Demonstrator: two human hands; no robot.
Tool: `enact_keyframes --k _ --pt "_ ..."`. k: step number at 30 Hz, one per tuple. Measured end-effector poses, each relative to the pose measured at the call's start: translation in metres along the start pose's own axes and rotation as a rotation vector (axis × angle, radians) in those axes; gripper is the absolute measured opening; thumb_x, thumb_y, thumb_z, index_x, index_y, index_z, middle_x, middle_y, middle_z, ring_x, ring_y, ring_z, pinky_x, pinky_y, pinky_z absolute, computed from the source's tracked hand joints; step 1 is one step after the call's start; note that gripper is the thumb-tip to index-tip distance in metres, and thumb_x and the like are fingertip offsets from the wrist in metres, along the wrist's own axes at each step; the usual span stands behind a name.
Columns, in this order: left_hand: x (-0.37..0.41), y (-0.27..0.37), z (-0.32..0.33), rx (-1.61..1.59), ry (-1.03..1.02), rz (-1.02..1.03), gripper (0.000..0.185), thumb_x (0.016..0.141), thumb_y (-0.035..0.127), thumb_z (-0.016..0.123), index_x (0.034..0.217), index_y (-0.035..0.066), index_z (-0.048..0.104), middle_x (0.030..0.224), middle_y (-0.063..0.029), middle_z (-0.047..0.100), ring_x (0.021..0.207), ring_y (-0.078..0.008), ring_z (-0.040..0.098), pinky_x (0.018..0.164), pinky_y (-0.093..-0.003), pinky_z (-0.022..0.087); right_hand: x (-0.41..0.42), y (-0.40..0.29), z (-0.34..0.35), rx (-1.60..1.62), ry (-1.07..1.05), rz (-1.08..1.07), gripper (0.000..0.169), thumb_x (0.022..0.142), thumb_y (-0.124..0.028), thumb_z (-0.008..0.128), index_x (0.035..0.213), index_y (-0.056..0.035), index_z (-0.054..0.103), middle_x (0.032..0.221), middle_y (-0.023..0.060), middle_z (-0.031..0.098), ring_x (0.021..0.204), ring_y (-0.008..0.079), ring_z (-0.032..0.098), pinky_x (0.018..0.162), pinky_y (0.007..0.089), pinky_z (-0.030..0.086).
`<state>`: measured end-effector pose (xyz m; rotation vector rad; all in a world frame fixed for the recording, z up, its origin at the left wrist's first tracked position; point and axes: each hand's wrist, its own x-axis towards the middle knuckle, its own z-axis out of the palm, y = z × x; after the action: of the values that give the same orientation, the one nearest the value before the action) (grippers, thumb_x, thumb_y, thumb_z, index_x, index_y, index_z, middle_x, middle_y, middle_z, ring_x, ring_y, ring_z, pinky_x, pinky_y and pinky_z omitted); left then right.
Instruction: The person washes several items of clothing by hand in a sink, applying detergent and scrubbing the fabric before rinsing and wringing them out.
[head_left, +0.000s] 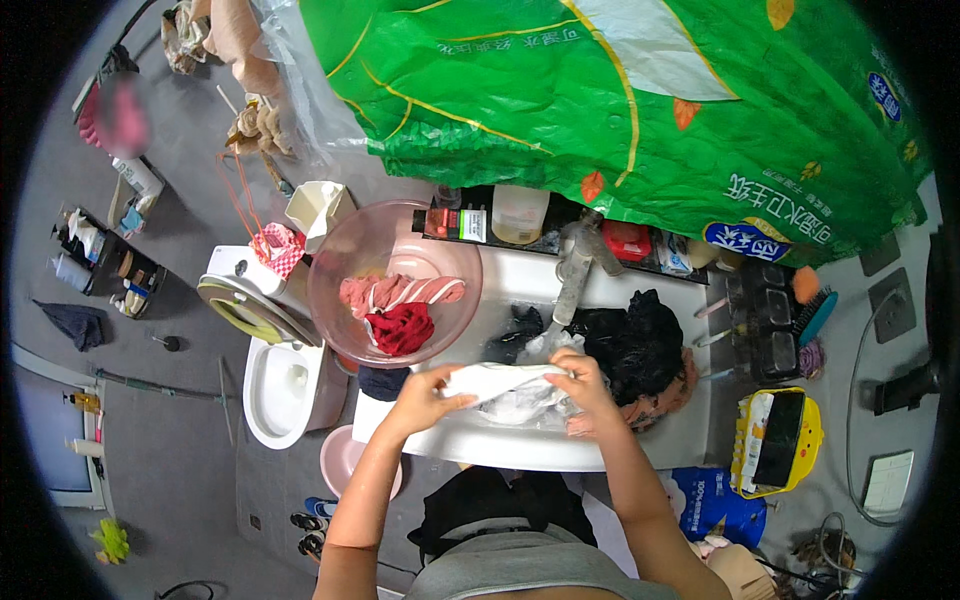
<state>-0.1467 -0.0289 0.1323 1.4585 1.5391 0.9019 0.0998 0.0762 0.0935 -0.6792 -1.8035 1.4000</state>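
A white wet cloth (499, 377) is stretched between my two hands over the white sink (465, 442). My left hand (431, 399) grips its left end, and my right hand (583, 381) pinches the right end. Below the cloth, more white fabric (517, 409) lies in the sink. Water runs from the faucet (574, 281) just beyond my hands. A bunched black garment (637, 349) fills the sink's right side, with salmon-pink fabric (664, 409) partly hidden beneath it. At left, a translucent pink basin (322, 300) holds a twisted pink-and-white striped cloth (405, 292) and a red cloth (403, 330).
Behind the sink, a black shelf (555, 244) carries bottles, under a large green plastic package (510, 97). A toilet (281, 397) stands left, near a smaller pink basin (341, 461). Dark cloth (382, 382) lies on the sink's left edge. A yellow wall basket (806, 442) hangs right.
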Motion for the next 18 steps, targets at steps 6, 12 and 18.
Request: enact_keyframes --k 6,12,18 --pt "0.027 -0.096 0.065 0.385 -0.212 0.384 0.029 0.075 0.027 0.061 0.091 0.003 0.058 0.076 -0.0135 0.060 0.068 -0.0234 0.056 0.065 -0.0349 0.043 -0.023 0.016 -0.027 0.327 0.580 0.406 0.008 0.076 -0.007 0.057 0.072 -0.0016 0.061 0.069 -0.0030 0.056 0.065 0.0070 0.050 0.059 0.0195 0.039" --pt "0.034 -0.069 0.108 -0.224 -0.307 -0.014 0.027 0.079 0.019 0.058 0.101 0.005 0.052 0.092 -0.0126 0.058 0.079 -0.0206 0.056 0.069 -0.0296 0.045 -0.074 0.061 -0.043 -0.817 0.211 0.301 0.037 0.074 -0.011 0.060 0.107 -0.0001 0.049 0.107 0.0188 0.051 0.098 0.0318 0.049 0.085 0.0357 0.039" --pt "0.039 -0.039 0.117 -0.039 -0.454 0.233 0.035 0.070 0.007 0.064 0.103 0.006 0.053 0.095 -0.0107 0.055 0.089 -0.0234 0.054 0.075 -0.0308 0.043 -0.047 0.066 -0.009 -0.882 -0.627 0.320 0.037 0.068 0.000 0.055 0.105 -0.0071 0.056 0.105 0.0136 0.055 0.105 0.0253 0.048 0.099 0.0406 0.026"
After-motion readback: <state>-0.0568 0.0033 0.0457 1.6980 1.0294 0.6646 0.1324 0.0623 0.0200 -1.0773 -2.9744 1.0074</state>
